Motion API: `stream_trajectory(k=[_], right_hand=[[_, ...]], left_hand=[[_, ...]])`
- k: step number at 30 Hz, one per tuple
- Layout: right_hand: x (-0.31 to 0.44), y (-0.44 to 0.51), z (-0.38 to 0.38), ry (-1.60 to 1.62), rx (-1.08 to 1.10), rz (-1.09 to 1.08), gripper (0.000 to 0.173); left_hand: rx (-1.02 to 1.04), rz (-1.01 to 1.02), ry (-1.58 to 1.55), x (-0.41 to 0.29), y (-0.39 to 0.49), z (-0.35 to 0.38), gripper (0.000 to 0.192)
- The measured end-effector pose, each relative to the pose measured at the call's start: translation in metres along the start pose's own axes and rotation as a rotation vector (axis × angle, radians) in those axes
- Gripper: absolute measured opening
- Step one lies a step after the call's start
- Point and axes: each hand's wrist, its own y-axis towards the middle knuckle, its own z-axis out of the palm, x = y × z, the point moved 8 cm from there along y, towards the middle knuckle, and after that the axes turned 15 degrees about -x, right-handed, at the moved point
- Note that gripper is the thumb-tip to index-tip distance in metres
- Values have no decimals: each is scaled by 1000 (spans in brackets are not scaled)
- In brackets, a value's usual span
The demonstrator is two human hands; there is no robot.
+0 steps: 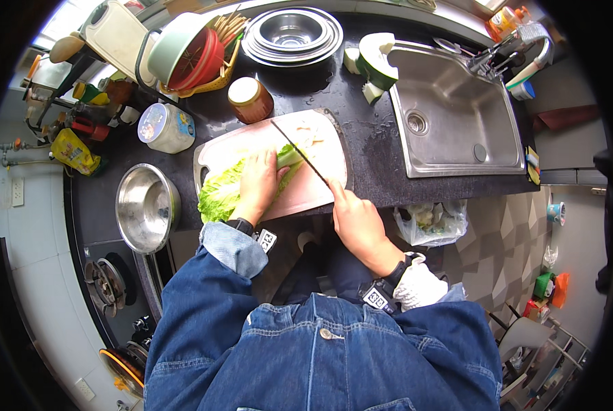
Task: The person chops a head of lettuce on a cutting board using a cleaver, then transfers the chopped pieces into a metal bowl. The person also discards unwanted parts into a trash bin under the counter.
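Note:
My left hand [260,179] presses down on a head of leafy green lettuce [219,191] that lies across a pink cutting board [314,187]. In my right hand [356,221] is the handle of a kitchen knife, mostly covered by my fingers. Seen nearly edge-on, the knife blade [301,153] runs over the pale stem end of the lettuce, a little to the right of my left fingertips. Whether the edge has entered the stem, I cannot tell. Small cut pieces [314,133] lie on the board beyond the blade.
A steel bowl [144,208] stands left of the board, near a gas burner [106,287]. Behind are a lidded jar [250,100], a plastic tub [166,128] and stacked steel basins [292,33]. Winter melon pieces [375,64] lie beside the sink [460,113]. A plastic bag [432,226] hangs below the counter edge.

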Motion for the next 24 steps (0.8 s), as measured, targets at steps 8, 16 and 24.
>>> stream_trajectory(k=[8,16,24], right_hand=[[3,3,2,-68,28,-38,49],[-12,20,3,98,146,12,43],[-24,44,18,195,305,30,36]], left_hand=[[103,-52,-5,3,1,6,54],[128,-91,17,0,6,1,55],[97,-45,19,-4,9,-1,56]])
